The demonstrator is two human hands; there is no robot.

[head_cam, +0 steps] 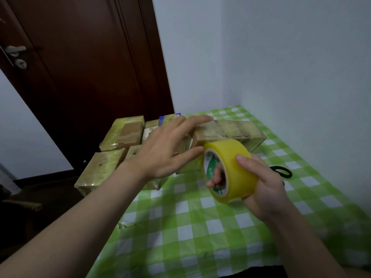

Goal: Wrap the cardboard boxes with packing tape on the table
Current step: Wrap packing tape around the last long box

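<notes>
My right hand (263, 177) grips a yellow roll of packing tape (230, 167), fingers through its core and thumb on the outer face. The roll sits just in front of a tape-covered cardboard box (232, 131) lying on the table. My left hand (166, 145) reaches over this box with fingers straight and spread, its fingertips at the box's near top edge. Several more wrapped boxes lie to the left: one at the back (125, 133) and one at the front left (98, 171), overhanging the table edge.
The table carries a green and white checked cloth (200, 227). Black scissors (281, 171) lie behind my right hand. A dark wooden door (80, 77) stands at the left, and pale walls close in behind and to the right.
</notes>
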